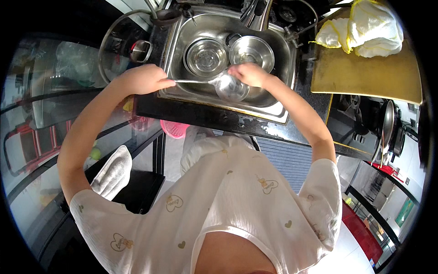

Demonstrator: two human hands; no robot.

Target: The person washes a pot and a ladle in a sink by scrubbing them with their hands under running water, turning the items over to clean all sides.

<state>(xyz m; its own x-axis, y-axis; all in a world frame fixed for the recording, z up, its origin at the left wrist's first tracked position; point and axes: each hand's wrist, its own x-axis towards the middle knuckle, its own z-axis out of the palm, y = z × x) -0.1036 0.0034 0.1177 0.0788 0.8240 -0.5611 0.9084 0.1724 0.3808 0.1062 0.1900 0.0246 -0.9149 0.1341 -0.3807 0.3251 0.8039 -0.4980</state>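
Note:
My left hand (145, 78) grips the end of the metal handle of a ladle-like utensil (232, 88), holding it nearly level over the front of a stainless steel sink (184, 27). At the broad round head of this utensil, my right hand (250, 73) pinches the upper rim; whether a cloth or sponge is in the fingers cannot be seen. Just behind the utensil, a round metal bowl (206, 59) sits on the left of the basin. A second metal vessel (253, 51), with a dark loop handle at its side, stands on the right, partly covered by my right hand.
A chrome faucet (256, 15) rises behind the sink. On the left leans a glass lid (118, 44) with a metal knob. At right, a white cloth with yellow edging (374, 30) lies on a yellowish board (366, 77). A pink basket (174, 128) shows below the counter edge.

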